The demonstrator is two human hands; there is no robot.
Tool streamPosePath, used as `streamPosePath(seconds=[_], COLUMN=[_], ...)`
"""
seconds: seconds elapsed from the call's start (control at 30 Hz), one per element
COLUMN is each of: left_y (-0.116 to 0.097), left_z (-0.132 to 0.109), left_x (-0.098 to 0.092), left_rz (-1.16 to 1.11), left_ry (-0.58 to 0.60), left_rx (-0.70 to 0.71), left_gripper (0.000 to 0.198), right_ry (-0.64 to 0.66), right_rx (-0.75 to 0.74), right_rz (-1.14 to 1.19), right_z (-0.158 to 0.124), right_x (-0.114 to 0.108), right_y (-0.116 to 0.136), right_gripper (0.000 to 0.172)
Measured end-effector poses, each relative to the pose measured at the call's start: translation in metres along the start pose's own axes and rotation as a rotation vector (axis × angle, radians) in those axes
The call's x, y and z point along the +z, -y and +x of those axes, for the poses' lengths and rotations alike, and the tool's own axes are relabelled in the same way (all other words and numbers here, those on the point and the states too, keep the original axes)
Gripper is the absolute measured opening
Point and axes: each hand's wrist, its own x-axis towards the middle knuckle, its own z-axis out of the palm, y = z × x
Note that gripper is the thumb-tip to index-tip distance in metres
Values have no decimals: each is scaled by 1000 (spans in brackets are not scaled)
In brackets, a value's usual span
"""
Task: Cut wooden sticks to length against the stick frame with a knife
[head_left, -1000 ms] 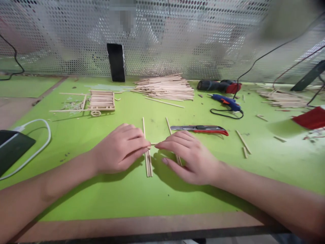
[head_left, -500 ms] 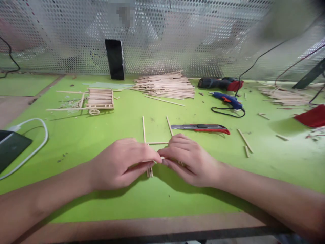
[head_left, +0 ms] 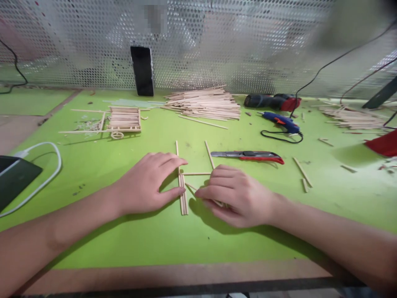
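My left hand [head_left: 151, 182] lies open on the green mat [head_left: 155, 236], with index finger and thumb resting against a pair of long wooden sticks [head_left: 182, 203] that lie pointing away from me. A second long stick [head_left: 209, 154] lies to their right, and a thin cross stick [head_left: 195, 174] spans the two. My right hand [head_left: 238, 194] is curled, its fingertips pinched on a short stick [head_left: 191, 186] that slants toward the left pair. Its lower end is hidden under my fingers.
A red utility knife [head_left: 248, 156] lies just beyond my right hand. Farther back are a blue glue gun [head_left: 279, 122], a black and red tool [head_left: 273, 101], a big stick pile [head_left: 204, 105], a small stick cart [head_left: 124, 121] and an upright phone [head_left: 142, 70]. A white cable [head_left: 46, 165] loops at left.
Both hands drew apart after meeting over the sticks. The cross stick now lies bare between the long sticks, and my left hand has opened flat against the left pair.
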Motion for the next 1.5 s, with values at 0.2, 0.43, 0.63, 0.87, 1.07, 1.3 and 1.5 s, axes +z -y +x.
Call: streamPosePath(seconds=[0.2,0.43,0.63,0.87,1.07,1.3,1.5], left_y=[3,3,5,8,10,14,14], left_z=[1,3,2,2,3,4,4], left_x=[1,-1,-1,0,-1,-2,-3], left_rz=[-17,-11,-32,-32,-50,-66,-41], left_ry=[37,14,11,11,11,14,32], left_rx=[107,196,201,195,204,213,248], left_gripper=[58,51,48,47,51,55,33], right_ry=[117,147,144,135,108,116,102], right_rx=[21,47,21,42,42,38,7], right_rz=[151,161,118,88,132,112,71], right_z=[-2,-3,-1,0,1,0,0], right_x=[2,2,2,2,4,5,5], right_y=[2,-1,-1,1,3,2,2], right_gripper=[27,32,27,26,26,27,30])
